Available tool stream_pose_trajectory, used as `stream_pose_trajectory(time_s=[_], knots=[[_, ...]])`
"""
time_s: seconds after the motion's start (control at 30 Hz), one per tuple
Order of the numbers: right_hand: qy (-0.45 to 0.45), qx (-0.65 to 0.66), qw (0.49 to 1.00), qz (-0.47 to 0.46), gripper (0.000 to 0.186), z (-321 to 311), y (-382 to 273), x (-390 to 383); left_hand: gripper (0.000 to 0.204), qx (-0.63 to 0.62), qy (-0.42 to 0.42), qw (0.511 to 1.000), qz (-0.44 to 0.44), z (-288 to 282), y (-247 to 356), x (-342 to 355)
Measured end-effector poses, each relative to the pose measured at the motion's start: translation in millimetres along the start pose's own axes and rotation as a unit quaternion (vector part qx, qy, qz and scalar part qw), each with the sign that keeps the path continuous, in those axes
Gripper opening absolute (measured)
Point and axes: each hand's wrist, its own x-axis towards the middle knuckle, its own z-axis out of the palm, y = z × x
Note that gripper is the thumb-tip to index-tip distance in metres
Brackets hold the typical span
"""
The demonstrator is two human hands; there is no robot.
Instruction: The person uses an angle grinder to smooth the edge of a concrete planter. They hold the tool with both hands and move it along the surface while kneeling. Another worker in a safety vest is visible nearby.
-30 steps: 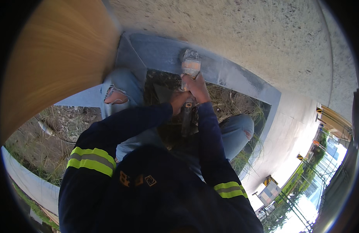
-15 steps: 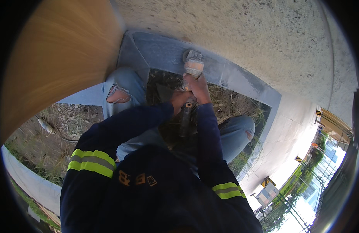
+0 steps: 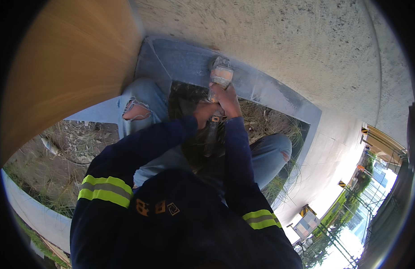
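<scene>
A dusty angle grinder (image 3: 221, 75) with an orange and grey head rests against the grey stone ledge (image 3: 182, 60) in front of me. Its disc side faces the ledge and is mostly hidden by the head. My right hand (image 3: 226, 99) wraps round the grinder just behind the head. Close beside it, my left hand (image 3: 205, 113) is closed round the lower part of the body, its fingers partly covered. The grinder's dark rear end (image 3: 211, 139) points back between my knees.
A tan curved panel (image 3: 73, 58) rises at the left, a rough beige wall (image 3: 279, 36) beyond the ledge. My bent knees (image 3: 138, 107) straddle dry grass and soil (image 3: 86, 139) inside the stone border. A pale walkway (image 3: 326, 148) runs off to the right.
The grinder and both my hands have shifted slightly left along the ledge. The grip of both hands looks the same.
</scene>
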Motion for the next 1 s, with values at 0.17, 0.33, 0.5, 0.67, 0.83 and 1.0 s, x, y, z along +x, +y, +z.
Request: stream_pose_trajectory(time_s=[0.17, 0.33, 0.5, 0.67, 0.83, 1.0], knots=[[-0.023, 0.025, 0.999, -0.013, 0.060, 9.3, -2.7, -0.4, 0.016, 0.025, -0.033, 0.990, 0.135, -11.0, -8.1, -2.9], [-0.069, -0.061, 0.995, -0.040, 0.059, 28.1, -21.9, 3.5, 0.016, -0.073, 0.045, 0.988, 0.132, -14.6, -10.4, 3.6], [0.000, 0.001, 1.000, 0.007, 0.053, 7.9, 1.0, 11.8, 0.011, -0.010, -0.054, 0.995, 0.085, -13.1, -3.6, 8.5], [0.008, 0.013, 1.000, 0.005, 0.054, 2.3, 1.4, 10.4, 0.011, 0.034, -0.104, 0.983, 0.146, -15.3, -3.1, 6.7], [-0.078, -0.059, 0.995, -0.034, 0.059, 26.1, -8.6, 12.6, 0.013, -0.036, 0.017, 0.991, 0.125, -27.0, -19.0, 13.6], [-0.016, 0.010, 1.000, -0.011, 0.057, 15.6, -6.3, 5.5, 0.022, -0.042, -0.045, 0.995, 0.081, -21.5, -6.4, 8.8]])
